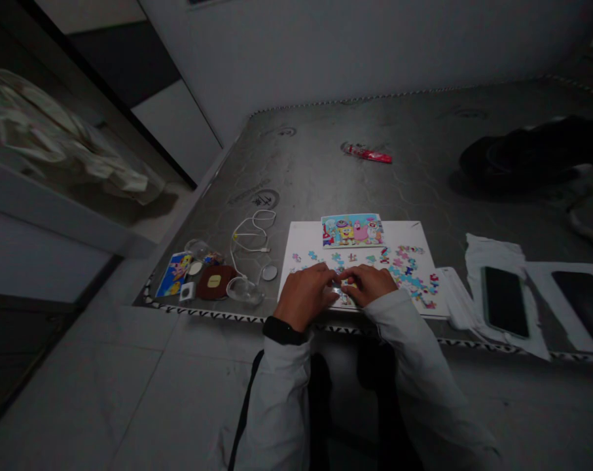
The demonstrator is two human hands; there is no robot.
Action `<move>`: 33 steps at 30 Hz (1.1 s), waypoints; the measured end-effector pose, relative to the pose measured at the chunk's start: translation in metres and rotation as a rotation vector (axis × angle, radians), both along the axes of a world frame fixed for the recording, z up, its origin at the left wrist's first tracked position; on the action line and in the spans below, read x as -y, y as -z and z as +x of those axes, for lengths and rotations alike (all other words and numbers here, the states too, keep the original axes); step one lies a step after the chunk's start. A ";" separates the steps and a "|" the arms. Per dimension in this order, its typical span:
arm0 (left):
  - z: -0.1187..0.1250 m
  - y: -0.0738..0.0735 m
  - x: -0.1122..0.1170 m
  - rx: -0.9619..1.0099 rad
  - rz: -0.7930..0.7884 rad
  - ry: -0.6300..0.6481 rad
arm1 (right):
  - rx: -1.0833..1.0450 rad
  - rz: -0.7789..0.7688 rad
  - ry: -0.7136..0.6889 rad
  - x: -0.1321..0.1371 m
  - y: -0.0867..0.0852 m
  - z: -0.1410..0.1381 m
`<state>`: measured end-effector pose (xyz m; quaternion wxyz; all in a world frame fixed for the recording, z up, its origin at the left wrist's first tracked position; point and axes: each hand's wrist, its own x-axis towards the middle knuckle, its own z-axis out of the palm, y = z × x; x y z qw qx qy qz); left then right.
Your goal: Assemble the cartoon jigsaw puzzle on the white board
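Observation:
Low over the near side of a white board, my two hands meet with their fingertips close together. My left hand has its thumb and fingers bent round jigsaw puzzle pieces, a few of which seem joined. My right hand pinches at the same pieces from the other side; the fingers hide most of what they hold. Loose pieces lie scattered to the right of my hands, and several more sit in a row beyond them. A cartoon picture card rests at the board's far edge.
Left of the board are a white cable, a round brown case, a clear plastic cup and a blue cartoon packet. To the right lie a phone and a dark device. A red wrapper lies farther back.

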<state>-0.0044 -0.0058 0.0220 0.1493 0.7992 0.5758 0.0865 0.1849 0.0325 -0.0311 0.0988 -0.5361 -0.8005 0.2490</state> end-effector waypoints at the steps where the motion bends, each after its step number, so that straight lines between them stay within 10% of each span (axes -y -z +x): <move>1: 0.001 -0.001 0.000 -0.012 0.005 0.022 | 0.008 0.000 0.002 0.000 -0.001 0.000; 18: 0.010 -0.006 0.001 0.060 -0.041 0.087 | 0.040 0.027 -0.007 0.000 0.004 0.001; 33: 0.009 -0.015 0.005 -0.110 -0.162 -0.219 | -0.052 -0.010 0.027 -0.001 0.004 0.001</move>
